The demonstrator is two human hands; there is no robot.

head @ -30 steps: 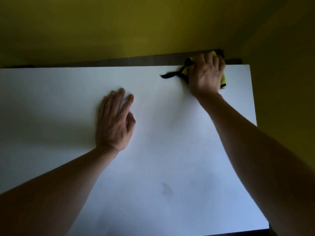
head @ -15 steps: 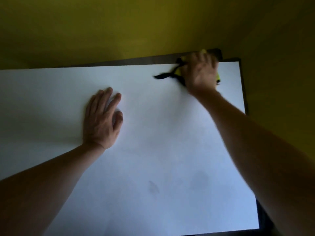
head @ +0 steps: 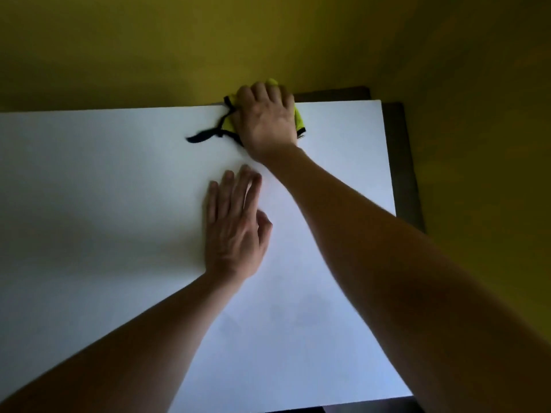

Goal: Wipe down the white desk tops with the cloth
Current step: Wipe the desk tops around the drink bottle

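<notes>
The white desk top (head: 104, 189) fills most of the view. A yellow cloth (head: 299, 119) with black trim lies bunched at the desk's back edge, and its black strap (head: 202, 135) trails to the left. My right hand (head: 265, 123) sits on top of the cloth with fingers curled over it, pressing it to the desk; most of the cloth is hidden under the hand. My left hand (head: 235, 228) lies flat on the desk just in front of the right wrist, fingers straight.
A yellow wall (head: 179, 40) runs directly behind the desk and another yellow wall (head: 477, 114) stands on the right. A dark wooden strip (head: 402, 162) shows past the desk's right edge. A faint smudge (head: 277, 314) marks the near part of the desk.
My right hand slid the cloth left along the back edge, away from the right corner. My left hand moved right across the desk, closer to the right arm.
</notes>
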